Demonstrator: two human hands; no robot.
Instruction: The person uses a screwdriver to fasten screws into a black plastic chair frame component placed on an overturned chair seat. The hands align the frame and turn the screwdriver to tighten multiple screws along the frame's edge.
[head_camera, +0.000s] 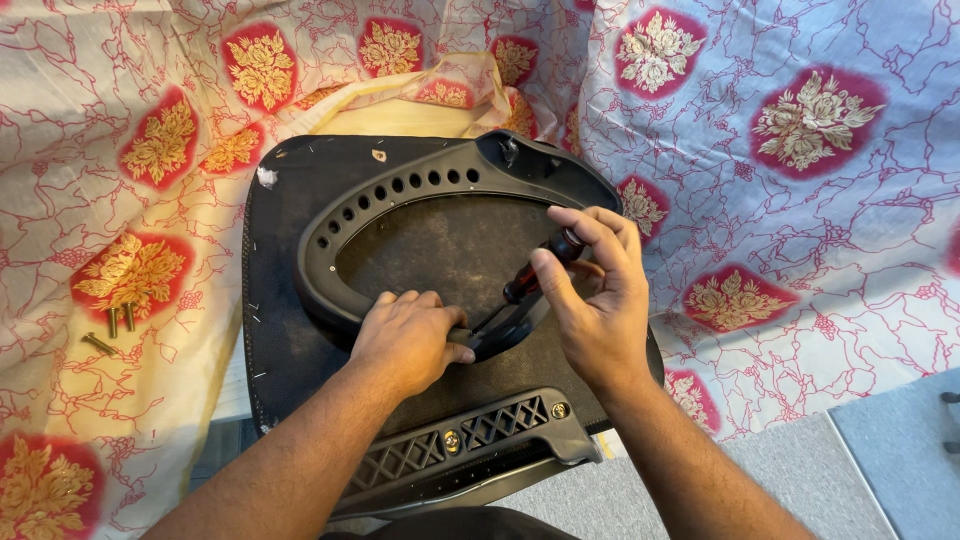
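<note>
Screwdriver (540, 272) held slantwise in the right hand (600, 300): dark handle up near the fingertips, thin shaft running down and to the left, tip meeting the lower rim of the black plastic ring (330, 235). Long axis thus tilted from upper right to lower left, tip just beside the left hand (410, 335). Fingers and thumb of the right hand closed narrowly round the handle. Left hand pressed flat, palm down, on the ring's lower edge, fingers curled over the rim, gripping nothing loose. Exact spot under the tip hidden by the knuckles; whether a screw sits there cannot be told.

Ring lying on the dark underside of a seat pad (270, 330), a row of holes along its upper left curve. Nearer the body, a black lattice bracket (470, 440) with two brass screw heads showing. All resting on a flowered cloth (800, 200) of red, gold and white. Well apart to the left, three loose brass bolts (112, 328) on the cloth. Grey floor (800, 480) at lower right.
</note>
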